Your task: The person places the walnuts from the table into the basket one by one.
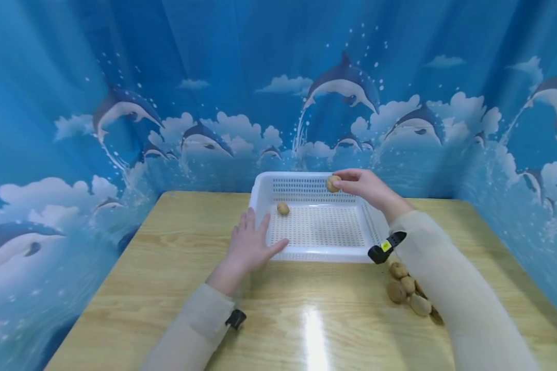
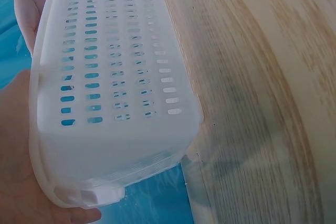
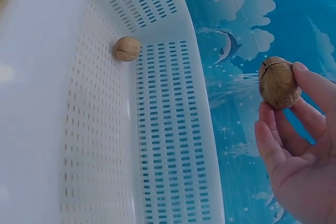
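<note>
A white perforated plastic basket (image 1: 320, 252) stands on the wooden table. One walnut (image 1: 283, 208) lies inside it, near the left back corner. Over the basket's back right part, my right hand (image 1: 359, 186) pinches a second walnut (image 3: 278, 83) between thumb and fingers; a crack line shows on its shell. My left hand (image 1: 250, 245) rests at the basket's front left corner with its fingers spread, touching the rim. In the left wrist view, part of the left hand (image 2: 18, 156) lies along the basket's rim.
Several walnuts (image 1: 407, 284) lie piled on the table right of the basket, partly hidden under the right forearm. A blue curtain (image 1: 241, 103) printed with dolphins hangs behind and beside the wooden table (image 1: 167, 288).
</note>
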The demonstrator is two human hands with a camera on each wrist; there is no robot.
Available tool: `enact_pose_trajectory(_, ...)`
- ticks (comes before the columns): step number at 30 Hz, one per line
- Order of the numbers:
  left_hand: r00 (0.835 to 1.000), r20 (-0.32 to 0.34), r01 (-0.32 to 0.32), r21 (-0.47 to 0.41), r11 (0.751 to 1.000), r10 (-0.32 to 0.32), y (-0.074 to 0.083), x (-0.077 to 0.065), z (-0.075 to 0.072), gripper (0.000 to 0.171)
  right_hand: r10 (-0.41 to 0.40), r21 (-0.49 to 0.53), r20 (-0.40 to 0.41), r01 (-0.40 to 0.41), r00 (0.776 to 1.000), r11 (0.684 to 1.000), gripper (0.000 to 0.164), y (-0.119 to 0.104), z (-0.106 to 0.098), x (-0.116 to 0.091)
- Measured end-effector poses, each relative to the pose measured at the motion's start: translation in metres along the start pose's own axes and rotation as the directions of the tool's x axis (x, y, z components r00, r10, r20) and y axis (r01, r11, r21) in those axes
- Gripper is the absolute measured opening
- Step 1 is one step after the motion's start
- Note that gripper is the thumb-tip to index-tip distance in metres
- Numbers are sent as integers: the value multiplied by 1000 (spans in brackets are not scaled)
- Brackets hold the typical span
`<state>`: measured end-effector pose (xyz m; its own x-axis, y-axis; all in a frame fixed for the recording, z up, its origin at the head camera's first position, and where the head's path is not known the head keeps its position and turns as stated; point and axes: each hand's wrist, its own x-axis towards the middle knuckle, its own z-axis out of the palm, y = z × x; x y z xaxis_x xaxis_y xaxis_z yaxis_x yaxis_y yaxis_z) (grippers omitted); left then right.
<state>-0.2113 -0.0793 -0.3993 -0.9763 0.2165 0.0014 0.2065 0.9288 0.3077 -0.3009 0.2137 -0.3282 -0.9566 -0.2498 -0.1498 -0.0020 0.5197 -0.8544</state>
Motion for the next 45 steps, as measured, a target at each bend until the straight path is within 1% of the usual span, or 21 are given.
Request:
enact_pose_trajectory(6,1000,3,1,-8,1000,-1,2,2,-1,88,24,21,-10,-24,1000,999,60,-3,7,18)
enact_pose_trajectory(12,1000,-5,-4,-3,1000,4,1,2,2,89,40,50,-14,-40,999,998,60,-1,13,33)
enact_pose_trajectory(16,1000,-5,-1,-5,1000,1,1,2,5,89,63,47,-15,-62,998,997,59,2,17,42)
enact_pose_trajectory(19,1000,-1,7,-13,1000,-7,1,1,6,89,95,44,-13,-94,995,995,60,6,21,49)
enact_pose_trajectory(23,1000,0,15,-20,1000,-15,1,1,5,88,136,76,-19,-134,991,988,62,12,27,61)
enact_pose_trajectory(27,1000,1,18,-16,1000,-18,1,0,5,89,149,88,-9,-148,989,985,64,16,33,70)
enact_pose_trajectory(33,1000,-2,24,-17,1000,-24,3,-1,6,88,140,59,31,-142,990,988,62,22,43,77)
enact_pose_trajectory(37,1000,-7,29,-16,999,-29,3,-1,6,88,142,9,42,-142,989,990,57,27,50,81)
enact_pose_trajectory(40,999,-17,29,-14,999,-30,3,-2,6,87,121,-34,47,-120,991,992,54,28,54,82)
enact_pose_trajectory(42,999,-23,30,-15,999,-31,3,-2,4,87,103,-46,56,-100,993,994,53,28,56,83)
enact_pose_trajectory(45,999,-29,29,0,1000,-29,3,-2,3,88,100,-60,67,-96,993,994,52,29,58,84)
